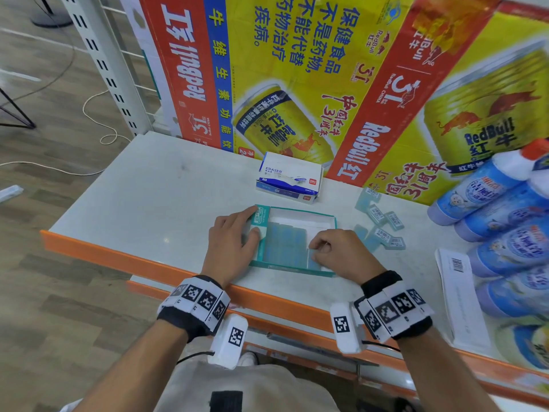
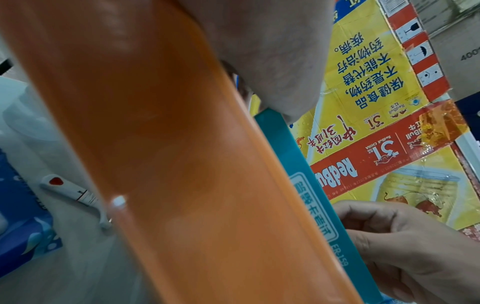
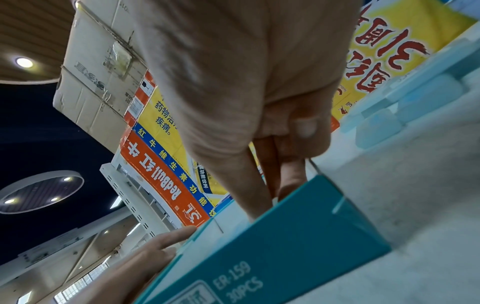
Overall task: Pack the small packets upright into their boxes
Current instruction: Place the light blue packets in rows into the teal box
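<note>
Near the front edge of the shelf point(image 1: 124, 185) we see the open teal box point(image 1: 297, 212), with pale blue packets point(image 1: 285, 245) standing in a row in its near half. The left hand point(image 1: 230, 248) rests against the box's left wall, fingers extended and relaxed, thumb tip on the rim. The right hand point(image 1: 341, 254) reaches into the near right corner of the box, its fingers point(image 1: 319, 243) curled and pinching one packet point(image 1: 313, 258) at the end of the row. We see loose packets point(image 1: 383, 221) lying scattered on the shelf just right of the box. An eraser box point(image 1: 289, 176) stands behind the teal box, toward the back edge. Blue bottles point(image 1: 499, 203) lie stacked at the right edge, and a yellow and red carton point(image 1: 326, 69) lines the back.
</note>
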{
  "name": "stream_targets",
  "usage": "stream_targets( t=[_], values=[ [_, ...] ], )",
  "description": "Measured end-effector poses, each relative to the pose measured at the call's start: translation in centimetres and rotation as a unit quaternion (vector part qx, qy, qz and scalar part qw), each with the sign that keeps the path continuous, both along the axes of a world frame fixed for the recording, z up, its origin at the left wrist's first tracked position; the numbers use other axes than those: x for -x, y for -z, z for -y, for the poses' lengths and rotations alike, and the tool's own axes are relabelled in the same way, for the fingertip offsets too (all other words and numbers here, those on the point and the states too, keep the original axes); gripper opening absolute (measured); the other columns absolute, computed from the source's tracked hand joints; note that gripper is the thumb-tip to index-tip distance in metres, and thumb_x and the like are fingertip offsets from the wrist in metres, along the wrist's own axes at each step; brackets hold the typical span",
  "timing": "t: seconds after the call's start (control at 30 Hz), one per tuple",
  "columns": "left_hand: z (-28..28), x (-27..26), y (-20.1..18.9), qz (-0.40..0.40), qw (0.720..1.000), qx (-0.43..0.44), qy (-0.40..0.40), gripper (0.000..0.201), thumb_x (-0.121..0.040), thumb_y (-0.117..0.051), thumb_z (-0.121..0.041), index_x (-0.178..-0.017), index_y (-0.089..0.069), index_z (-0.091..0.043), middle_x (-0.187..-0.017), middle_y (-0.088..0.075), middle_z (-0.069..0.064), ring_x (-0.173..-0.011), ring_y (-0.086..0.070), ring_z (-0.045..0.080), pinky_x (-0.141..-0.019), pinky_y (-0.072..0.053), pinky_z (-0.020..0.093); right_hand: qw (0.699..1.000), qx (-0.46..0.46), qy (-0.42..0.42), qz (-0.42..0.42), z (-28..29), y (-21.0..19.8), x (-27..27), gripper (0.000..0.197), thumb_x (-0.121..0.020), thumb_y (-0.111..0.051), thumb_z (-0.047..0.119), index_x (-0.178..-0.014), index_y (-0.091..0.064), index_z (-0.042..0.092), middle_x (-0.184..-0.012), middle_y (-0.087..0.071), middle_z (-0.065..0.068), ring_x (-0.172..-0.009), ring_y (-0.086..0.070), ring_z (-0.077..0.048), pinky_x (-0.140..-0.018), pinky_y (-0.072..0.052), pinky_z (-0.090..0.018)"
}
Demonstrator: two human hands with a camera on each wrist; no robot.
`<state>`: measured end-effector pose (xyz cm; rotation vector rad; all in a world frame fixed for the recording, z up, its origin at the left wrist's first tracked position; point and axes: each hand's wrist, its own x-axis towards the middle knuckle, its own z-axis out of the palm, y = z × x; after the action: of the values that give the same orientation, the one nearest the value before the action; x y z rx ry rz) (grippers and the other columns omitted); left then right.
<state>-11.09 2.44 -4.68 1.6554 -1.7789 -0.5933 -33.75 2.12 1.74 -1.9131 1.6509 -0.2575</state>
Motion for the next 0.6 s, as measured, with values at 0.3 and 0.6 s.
stream_targets(
  t=[0.3,0.6],
  values=[
    [0.0,0.1,-0.1,0.004,1.0,-0.003,-0.001,0.053,-0.089,-0.032,-0.043,-0.139,-0.041,-0.028,-0.135,-0.053,-0.002,-0.117,-0.039,0.017,-0.092,-0.027,0.027,0.998,0.033,-0.039,-0.03,0.0,0.7,0.0,0.017,-0.081,-0.067,0.009,-0.097,-0.067,0.013,-0.097,-0.057,-0.001,-0.082,-0.053,-0.009,-0.077,-0.044,-0.022],
    [0.1,0.0,0.0,0.002,1.0,0.002,0.0,0.052,-0.089,-0.033,-0.041,-0.138,-0.042,-0.028,-0.134,-0.054,-0.002,-0.114,-0.038,0.016,-0.09,-0.026,0.027,0.984,0.149,0.065,0.07,0.8,-0.6,2.5,0.015,-0.081,-0.064,0.005,-0.089,-0.069,0.016,-0.084,-0.062,0.004,-0.07,-0.052,0.009,-0.066,-0.036,-0.002]
  ],
)
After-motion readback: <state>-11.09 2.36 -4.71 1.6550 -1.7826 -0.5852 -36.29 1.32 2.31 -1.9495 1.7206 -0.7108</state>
